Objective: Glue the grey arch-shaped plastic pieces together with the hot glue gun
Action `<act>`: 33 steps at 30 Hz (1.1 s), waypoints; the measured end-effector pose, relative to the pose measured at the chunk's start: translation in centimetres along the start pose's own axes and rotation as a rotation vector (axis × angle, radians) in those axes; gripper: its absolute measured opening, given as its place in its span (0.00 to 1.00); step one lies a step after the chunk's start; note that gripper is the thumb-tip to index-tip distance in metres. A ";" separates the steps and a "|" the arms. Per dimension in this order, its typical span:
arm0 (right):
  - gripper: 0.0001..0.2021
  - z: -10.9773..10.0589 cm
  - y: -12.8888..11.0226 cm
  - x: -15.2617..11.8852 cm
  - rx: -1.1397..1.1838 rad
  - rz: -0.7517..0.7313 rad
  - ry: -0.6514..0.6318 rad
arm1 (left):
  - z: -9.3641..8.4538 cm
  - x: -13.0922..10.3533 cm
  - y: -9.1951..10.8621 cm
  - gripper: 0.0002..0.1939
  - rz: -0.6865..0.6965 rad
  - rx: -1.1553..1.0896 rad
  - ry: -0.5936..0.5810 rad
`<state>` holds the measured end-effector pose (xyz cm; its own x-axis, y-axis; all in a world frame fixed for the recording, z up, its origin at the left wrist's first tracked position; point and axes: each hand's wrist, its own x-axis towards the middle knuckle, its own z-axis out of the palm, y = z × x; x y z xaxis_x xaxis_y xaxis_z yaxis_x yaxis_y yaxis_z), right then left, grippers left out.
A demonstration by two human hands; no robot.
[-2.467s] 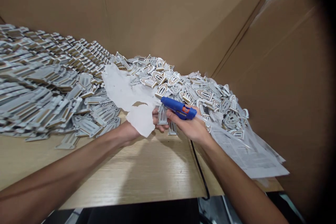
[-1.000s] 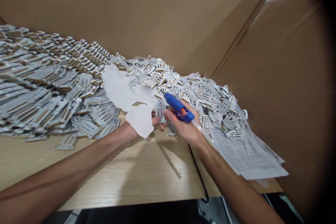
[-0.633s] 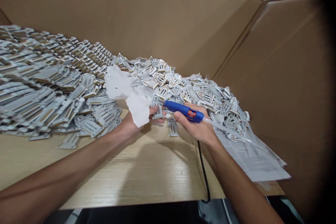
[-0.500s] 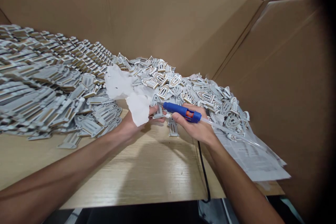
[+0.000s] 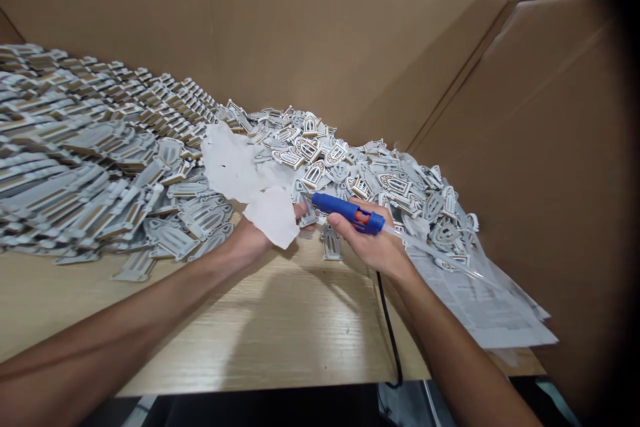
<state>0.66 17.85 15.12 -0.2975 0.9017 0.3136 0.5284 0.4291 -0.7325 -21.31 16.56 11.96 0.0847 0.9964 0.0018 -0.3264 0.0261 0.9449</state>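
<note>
My right hand (image 5: 373,240) is wrapped round a blue hot glue gun (image 5: 345,212), whose clear glue stick (image 5: 435,253) trails out of its rear. The nozzle points left and meets, or nearly meets, a small grey arched window-shaped piece (image 5: 308,212). That piece is pinched upright in my left hand (image 5: 303,221). A white, ragged-edged patch like paper (image 5: 274,217) covers most of my left hand, so only some fingertips show. Another grey arched piece (image 5: 331,243) lies flat on the table just below, between my hands.
Stacked grey pieces (image 5: 75,153) fill the left side. A loose heap of arched pieces (image 5: 320,153), some with gold patterns, lies behind my hands, partly on printed paper (image 5: 495,313). Cardboard walls (image 5: 320,33) stand behind. A black cable (image 5: 389,327) runs over the wooden table's (image 5: 300,333) front edge.
My left hand, with the arched piece and the white patch over it, has shifted slightly right and turned a little. The glue gun stays almost in place at the piece.
</note>
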 end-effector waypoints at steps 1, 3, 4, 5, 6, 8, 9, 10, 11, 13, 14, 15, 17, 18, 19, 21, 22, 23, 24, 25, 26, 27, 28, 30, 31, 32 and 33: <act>0.24 0.0 0.1 0.0 -0.011 0.005 -0.004 | 0.0 0.0 -0.1 0.24 0.013 0.019 0.010; 0.25 0.0 0.2 0.0 -0.024 0.010 -0.003 | 0.0 0.0 -0.2 0.27 0.041 0.055 0.022; 0.25 0.0 0.2 0.0 -0.025 0.013 0.000 | 0.0 0.0 -0.2 0.27 0.043 0.055 0.012; 0.26 0.0 0.3 0.0 -0.022 0.018 0.006 | 0.0 0.0 -0.2 0.28 0.045 0.054 0.005; 0.26 0.0 0.4 0.0 -0.020 0.025 0.012 | 0.0 0.0 -0.2 0.28 0.050 0.056 0.006; 0.26 0.0 0.6 -0.1 -0.015 0.036 0.025 | 0.1 0.1 -0.3 0.29 0.065 0.061 0.013; 0.26 0.1 0.6 -0.1 -0.012 0.039 0.030 | 0.1 0.2 -0.3 0.29 0.073 0.063 0.016; 0.26 0.1 0.7 -0.1 -0.007 0.041 0.035 | 0.1 0.2 -0.4 0.29 0.080 0.064 0.018; 0.27 0.1 0.8 0.0 -0.004 0.041 0.038 | 0.0 0.3 -0.5 0.30 0.085 0.066 0.018; 0.28 0.2 0.8 0.0 -0.006 0.032 0.047 | 0.0 0.3 -0.6 0.30 0.088 0.081 0.017; 0.28 0.2 0.8 0.0 -0.012 0.020 0.052 | -0.1 0.4 -0.7 0.29 0.090 0.094 0.017; 0.28 0.3 0.7 0.1 -0.020 0.000 0.057 | -0.1 0.4 -0.7 0.29 0.093 0.109 0.019; 0.27 0.3 0.5 0.1 -0.034 -0.068 0.055 | -0.3 0.5 -0.8 0.28 0.105 0.152 0.031; 0.26 0.3 0.5 0.1 -0.044 -0.114 0.050 | -0.4 0.5 -0.8 0.26 0.114 0.182 0.040; 0.25 0.4 0.4 0.0 -0.058 -0.163 0.043 | -0.5 0.5 -0.7 0.24 0.125 0.217 0.050; 0.24 0.5 0.3 -0.1 -0.097 -0.258 0.034 | -0.7 0.5 -0.5 0.22 0.152 0.298 0.070; 0.23 0.6 0.3 -0.2 -0.117 -0.297 0.031 | -0.7 0.5 -0.3 0.22 0.168 0.338 0.077; 0.23 0.8 0.3 -0.4 -0.134 -0.331 0.032 | -0.8 0.4 -0.1 0.21 0.185 0.375 0.084; 0.22 1.0 0.3 -0.5 -0.150 -0.360 0.034 | -0.8 0.4 0.1 0.21 0.203 0.406 0.090; 0.21 1.1 0.3 -0.6 -0.165 -0.390 0.042 | -0.9 0.4 0.2 0.20 0.220 0.433 0.095; 0.20 1.3 0.3 -0.7 -0.181 -0.423 0.060 | -1.0 0.4 0.2 0.19 0.236 0.455 0.101; 0.20 1.5 0.3 -0.8 -0.195 -0.458 0.091 | -1.0 0.5 0.2 0.19 0.248 0.473 0.105; 0.19 1.5 0.2 -0.8 -0.205 -0.488 0.130 | -1.1 0.5 0.2 0.18 0.257 0.488 0.109; 0.17 1.5 0.1 -0.9 -0.210 -0.523 0.217 | -1.2 0.7 0.0 0.16 0.260 0.512 0.108; 0.17 1.4 0.0 -0.9 -0.206 -0.517 0.259 | -1.2 0.7 -0.2 0.15 0.258 0.522 0.104; 0.17 1.3 -0.1 -0.9 -0.201 -0.494 0.295 | -1.3 0.8 -0.3 0.14 0.254 0.533 0.100; 0.18 1.2 -0.1 -0.9 -0.195 -0.462 0.326 | -1.3 0.8 -0.4 0.14 0.251 0.543 0.099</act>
<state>-0.08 16.95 14.25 -0.2878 0.5757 0.7654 0.5477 0.7545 -0.3616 -22.30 17.48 11.16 -0.0291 0.9702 0.2406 0.2039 -0.2299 0.9516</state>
